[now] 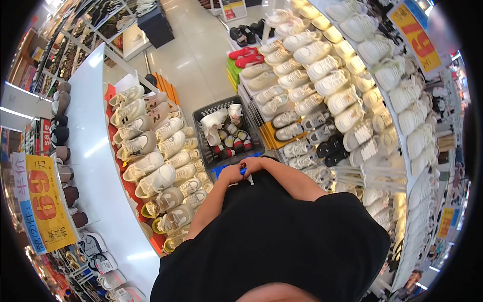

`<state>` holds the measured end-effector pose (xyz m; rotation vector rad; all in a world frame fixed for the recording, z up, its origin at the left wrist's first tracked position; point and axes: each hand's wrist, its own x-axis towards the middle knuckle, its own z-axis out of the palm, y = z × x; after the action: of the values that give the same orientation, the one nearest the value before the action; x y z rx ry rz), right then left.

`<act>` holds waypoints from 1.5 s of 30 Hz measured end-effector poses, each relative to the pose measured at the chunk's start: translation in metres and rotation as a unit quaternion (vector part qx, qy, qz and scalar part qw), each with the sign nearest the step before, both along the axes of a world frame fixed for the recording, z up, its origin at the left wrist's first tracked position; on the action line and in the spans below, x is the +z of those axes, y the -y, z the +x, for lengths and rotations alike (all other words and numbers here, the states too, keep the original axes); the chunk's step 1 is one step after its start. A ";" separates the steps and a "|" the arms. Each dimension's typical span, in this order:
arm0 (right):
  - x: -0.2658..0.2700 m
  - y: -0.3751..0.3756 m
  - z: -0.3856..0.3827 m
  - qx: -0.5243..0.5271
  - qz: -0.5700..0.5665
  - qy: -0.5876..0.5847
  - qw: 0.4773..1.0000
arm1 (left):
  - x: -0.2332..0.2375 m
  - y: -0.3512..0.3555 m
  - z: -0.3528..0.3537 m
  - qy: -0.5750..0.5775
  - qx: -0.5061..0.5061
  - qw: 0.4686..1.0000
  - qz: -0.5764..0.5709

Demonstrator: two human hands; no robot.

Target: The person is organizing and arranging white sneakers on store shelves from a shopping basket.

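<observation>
Both my hands are close together in front of my black shirt, at the near edge of a dark grey basket [197, 121]. My left hand [231, 174] has its fingers curled round a blue handle [243, 171]. On the right side my other hand, my right hand [251, 165], is also closed at that handle. Inside the basket lie white shoes [214, 120] and several small items with red, white and dark parts [229, 143].
Racks of pale shoes [171, 143] line the left, and more white shoes [322, 68] fill shelves on the right. Tiled floor [193, 55] runs between them beyond the basket. Yellow price signs [49, 204] hang at the sides. Dark boxes [155, 25] stand at the upper left.
</observation>
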<state>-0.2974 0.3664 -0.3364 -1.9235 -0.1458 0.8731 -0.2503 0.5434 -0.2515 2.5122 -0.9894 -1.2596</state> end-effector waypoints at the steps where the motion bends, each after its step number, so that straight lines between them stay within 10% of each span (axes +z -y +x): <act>1: 0.004 0.005 0.008 0.005 0.004 -0.006 1.000 | 0.000 0.002 0.005 0.005 0.013 1.000 -0.008; 22: -0.018 0.032 0.130 0.173 0.034 0.014 0.984 | -0.024 0.021 0.101 0.026 0.039 0.995 -0.082; 25: -0.010 0.043 0.133 0.105 0.047 -0.005 0.993 | -0.067 0.004 0.123 -0.061 0.010 0.984 -0.167; 28: -0.018 0.057 0.139 -0.184 0.170 -0.086 0.964 | -0.051 -0.010 0.162 -0.194 0.077 0.964 -0.162; 31: -0.015 0.078 0.161 -0.315 0.038 -0.063 0.946 | -0.047 -0.022 0.211 -0.325 0.267 0.884 -0.204; 33: -0.070 0.096 0.171 -0.341 -0.031 -0.021 0.939 | -0.077 -0.035 0.243 -0.295 0.359 0.856 -0.226; 36: -0.078 0.111 0.207 -0.295 -0.229 -0.033 0.927 | -0.148 -0.061 0.288 0.116 0.364 0.921 -0.074; 45: -0.147 0.088 0.290 -0.284 -0.360 -0.002 0.889 | -0.224 -0.075 0.347 0.111 0.403 0.906 0.061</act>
<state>-0.0072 0.2783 -0.4836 -2.4366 0.8211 0.5524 0.0971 0.6181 -0.4752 2.7126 0.1583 -0.7902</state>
